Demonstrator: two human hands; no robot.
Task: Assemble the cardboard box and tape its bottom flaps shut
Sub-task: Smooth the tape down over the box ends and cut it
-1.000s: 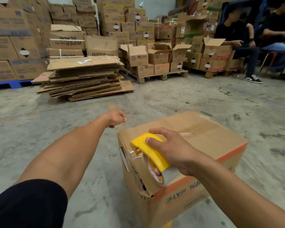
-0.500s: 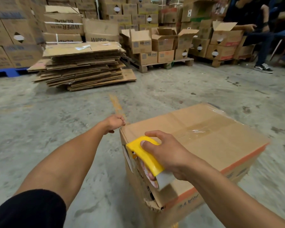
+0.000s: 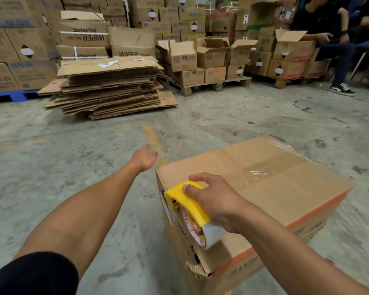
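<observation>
A brown cardboard box stands on the concrete floor in front of me, its upper flaps closed and crossed by clear tape. My right hand grips a yellow tape dispenser with its tape roll, held against the box's near left edge. My left hand is stretched out beyond the box's far left corner with loosely spread fingers. It holds nothing and hangs apart from the box.
A pile of flattened cartons lies on the floor ahead to the left. Wooden pallets with open boxes stand behind it, and stacked cartons line the back. Seated people are at the far right.
My left hand was curled at the box's far left corner; it now stretches out with fingers spread, apart from the box. My right hand stays on the dispenser at the near edge.
</observation>
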